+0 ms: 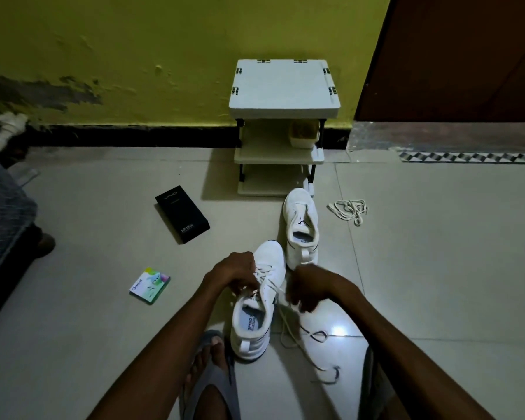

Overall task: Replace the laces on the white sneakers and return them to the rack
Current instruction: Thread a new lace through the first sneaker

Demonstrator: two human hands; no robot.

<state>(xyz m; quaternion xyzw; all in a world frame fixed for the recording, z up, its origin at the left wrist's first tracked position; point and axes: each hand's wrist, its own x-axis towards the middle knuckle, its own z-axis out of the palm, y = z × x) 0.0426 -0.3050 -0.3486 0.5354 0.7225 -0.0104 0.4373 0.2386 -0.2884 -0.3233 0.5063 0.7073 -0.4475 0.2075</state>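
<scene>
A white sneaker (256,316) stands on the floor between my feet, toe pointing away. My left hand (234,272) holds the lace at the eyelets on its left side. My right hand (305,291) pinches the white lace (285,325) to the right of the shoe, and the lace trails down onto the tiles. The second white sneaker (301,227) sits just beyond, unlaced. A loose bundle of white lace (350,210) lies to its right. The white shoe rack (282,92) stands against the yellow wall.
A black phone box (182,214) and a small green-white packet (150,285) lie on the tiles to the left. A beige container (303,134) sits on the rack's middle shelf. A dark lace (317,336) lies at the lower right. A bed edge (3,213) is at far left.
</scene>
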